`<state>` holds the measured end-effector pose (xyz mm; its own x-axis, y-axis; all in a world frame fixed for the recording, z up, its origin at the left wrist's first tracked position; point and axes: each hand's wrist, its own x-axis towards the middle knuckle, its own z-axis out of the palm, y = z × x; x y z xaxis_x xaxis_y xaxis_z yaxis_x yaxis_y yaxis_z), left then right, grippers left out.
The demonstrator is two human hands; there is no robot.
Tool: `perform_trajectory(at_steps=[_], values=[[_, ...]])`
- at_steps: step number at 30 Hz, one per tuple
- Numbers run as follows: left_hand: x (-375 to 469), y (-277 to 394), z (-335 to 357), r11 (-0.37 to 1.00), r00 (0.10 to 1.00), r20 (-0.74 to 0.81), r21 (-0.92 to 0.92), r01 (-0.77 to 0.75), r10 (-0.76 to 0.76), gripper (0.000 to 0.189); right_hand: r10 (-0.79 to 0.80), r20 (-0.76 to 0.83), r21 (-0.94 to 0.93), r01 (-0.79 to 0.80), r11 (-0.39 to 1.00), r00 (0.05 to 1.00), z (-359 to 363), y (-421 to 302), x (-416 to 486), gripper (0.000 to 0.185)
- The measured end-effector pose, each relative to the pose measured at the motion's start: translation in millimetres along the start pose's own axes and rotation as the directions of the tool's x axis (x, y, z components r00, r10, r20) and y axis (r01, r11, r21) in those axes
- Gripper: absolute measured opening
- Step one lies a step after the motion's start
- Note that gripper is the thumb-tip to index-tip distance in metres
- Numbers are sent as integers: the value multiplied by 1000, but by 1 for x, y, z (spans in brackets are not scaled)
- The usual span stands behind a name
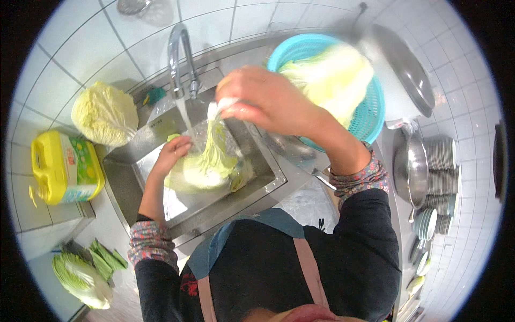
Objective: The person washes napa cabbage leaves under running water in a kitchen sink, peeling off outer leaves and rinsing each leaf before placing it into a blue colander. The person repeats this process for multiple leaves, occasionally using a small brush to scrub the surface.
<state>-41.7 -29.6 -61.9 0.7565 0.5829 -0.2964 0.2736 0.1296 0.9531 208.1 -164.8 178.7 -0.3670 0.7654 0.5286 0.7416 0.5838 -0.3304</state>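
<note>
Water runs from a chrome faucet point(180, 60) into a stainless steel sink point(261, 177). My right hand point(261, 100) is raised over the sink's right side, its fingers closed on the white stem end of a napa cabbage leaf point(215, 141) that hangs down. Below it, more pale cabbage point(193, 175) lies in the sink. My left hand point(173, 155) is beside the running water, over the cabbage, with a bit of green leaf at its fingertips; whether it grips that leaf I cannot tell. Right of the faucet, a turquoise plastic colander point(376, 108) holds large cabbage leaves point(332, 80).
A whole napa cabbage point(104, 114) sits left of the sink, above a yellow plastic jug point(66, 169). Another cabbage point(80, 279) lies at lower left beside green leaves point(105, 259). Along the right stand a steel bowl point(410, 171) and stacked plates point(440, 155).
</note>
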Motion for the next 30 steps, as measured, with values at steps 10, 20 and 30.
perform_trajectory(at_steps=[10,20,30], values=[[-13,-39,9,987,985,-90,-80,139,-146,38,474,-479,150,-463,874,739,-172,-30,-52,31],[-13,-60,13,980,978,-100,-92,174,-183,30,964,-221,-108,-986,125,146,-240,82,-177,48],[-27,-81,1,982,972,-144,-65,178,-186,26,880,-309,-613,-783,105,360,-244,140,-199,42]])
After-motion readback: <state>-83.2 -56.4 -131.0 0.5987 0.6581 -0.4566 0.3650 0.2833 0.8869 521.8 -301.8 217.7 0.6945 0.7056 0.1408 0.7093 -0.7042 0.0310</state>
